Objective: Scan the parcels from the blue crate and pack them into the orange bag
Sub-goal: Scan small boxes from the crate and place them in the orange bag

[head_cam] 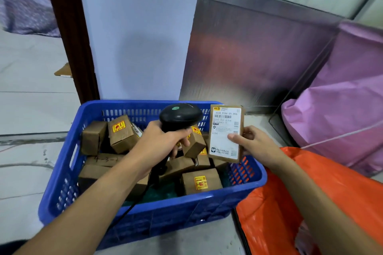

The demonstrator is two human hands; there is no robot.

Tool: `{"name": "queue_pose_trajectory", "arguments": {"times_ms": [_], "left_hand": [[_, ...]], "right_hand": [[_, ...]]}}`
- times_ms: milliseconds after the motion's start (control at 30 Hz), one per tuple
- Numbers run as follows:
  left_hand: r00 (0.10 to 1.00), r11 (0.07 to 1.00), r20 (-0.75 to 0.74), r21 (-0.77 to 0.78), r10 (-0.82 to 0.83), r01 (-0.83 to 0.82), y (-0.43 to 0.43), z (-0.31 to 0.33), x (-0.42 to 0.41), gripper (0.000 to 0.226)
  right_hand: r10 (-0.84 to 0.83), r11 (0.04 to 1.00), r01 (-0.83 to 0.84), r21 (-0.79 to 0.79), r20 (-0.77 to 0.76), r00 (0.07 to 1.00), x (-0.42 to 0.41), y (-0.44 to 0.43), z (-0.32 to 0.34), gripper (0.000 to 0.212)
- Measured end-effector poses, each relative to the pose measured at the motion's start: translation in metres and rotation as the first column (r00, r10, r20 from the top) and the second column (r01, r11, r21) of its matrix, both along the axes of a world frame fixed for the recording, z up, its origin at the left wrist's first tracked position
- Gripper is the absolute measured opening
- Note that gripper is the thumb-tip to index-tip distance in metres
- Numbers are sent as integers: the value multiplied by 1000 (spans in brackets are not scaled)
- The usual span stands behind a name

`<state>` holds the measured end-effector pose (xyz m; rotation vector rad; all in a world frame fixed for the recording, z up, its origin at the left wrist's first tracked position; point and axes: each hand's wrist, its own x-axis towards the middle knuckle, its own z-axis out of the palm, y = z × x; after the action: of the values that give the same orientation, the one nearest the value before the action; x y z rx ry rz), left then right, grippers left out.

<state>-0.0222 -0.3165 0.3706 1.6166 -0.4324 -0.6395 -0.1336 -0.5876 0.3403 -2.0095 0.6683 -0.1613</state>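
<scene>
Everything here sits around the blue crate (145, 211), which stands on the pale floor (27, 109) in the middle of the view. Well to the crate's left and behind it, a flat scrap of cardboard (63, 71) lies on the floor beside a dark door frame (70, 33). Inside the crate are brown parcels (121, 133) piled at odd angles — several carry yellow and red stickers, one lies flat with handwriting on it, and one (201, 181) sits against the crate's near wall. The left hand (163, 141) reaches over the crate from its near left corner and is clenched around the grip of a black scanner (180, 115), whose rounded head is held above the parcels and turned toward the crate's right side; its cable (132, 206) runs down over the crate's near wall. Just to the right of the scanner head, over the crate's far right corner, the right hand (255, 143) grasps one parcel (226, 132) upright, thumb on the white shipping label and fingers behind — the label with its barcodes faces the camera and the scanner. Behind the crate rise a white wall (136, 37) and a metal panel (248, 51). To the crate's right and close against its near right corner lies the orange bag (275, 213), crumpled, with the right forearm crossing above it. Farther right and behind the orange one, a pink bag (342, 109) hangs in a wire frame.
</scene>
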Motion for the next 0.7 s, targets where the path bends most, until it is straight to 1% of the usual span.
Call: {"name": "queue_pose_trajectory", "arguments": {"times_ms": [167,233,367,567,700], "left_hand": [[999,999,41,-23,-34,35,1,-1,-12,13],[997,998,53,-11,-58,59,2,-3,-12,15],[995,998,79,22,-66,65,1,-8,-10,26],[996,997,55,42,-71,69,-2,-12,-5,26],[997,998,44,35,-61,59,-4,-12,-3,25]], "right_hand": [[-23,994,26,-109,31,999,-9,10,7,42],[-26,992,31,-121,35,999,-11,10,6,42],[-15,990,16,-142,14,1000,-12,11,7,42],[-4,985,4,-172,-1,1000,-9,13,7,44],[2,987,-2,-163,-5,1000,-6,12,5,44]]}}
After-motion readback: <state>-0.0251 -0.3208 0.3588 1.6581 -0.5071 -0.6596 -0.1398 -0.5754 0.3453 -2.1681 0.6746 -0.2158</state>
